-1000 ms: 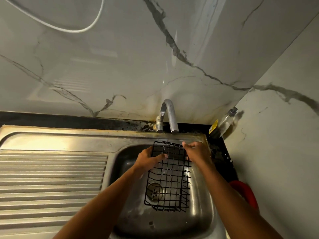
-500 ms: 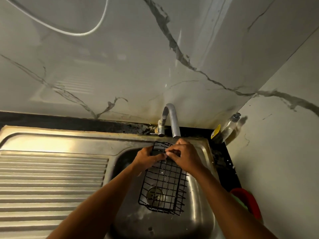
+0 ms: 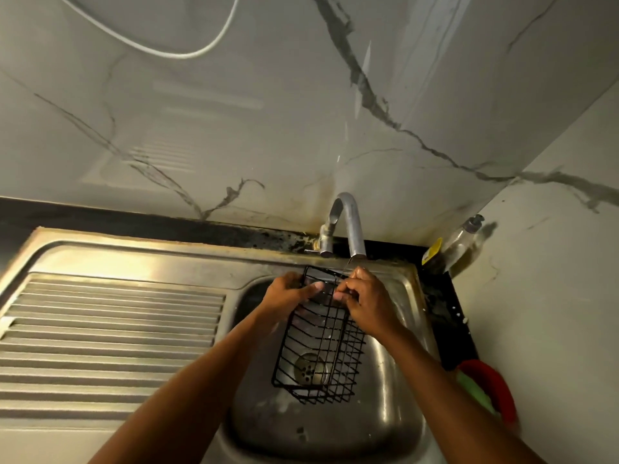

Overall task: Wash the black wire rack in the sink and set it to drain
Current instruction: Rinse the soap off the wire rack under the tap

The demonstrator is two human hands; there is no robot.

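Both hands, left hand (image 3: 288, 294) and right hand (image 3: 366, 301), grip with curled fingers the black wire rack (image 3: 318, 343), tilted over the sink (image 3: 395, 413), its top at 12 o'clock under the tap (image 3: 348, 226).

Soap bottle (image 3: 464, 244) in corner; white cable (image 3: 187, 52) on wall (image 3: 268, 112); red item (image 3: 494, 385) right.

nothing here can be read. the bottle (image 3: 464, 244) in the far right corner shows a yellow label (image 3: 432, 252), but any print on it is too small and dim to make out.
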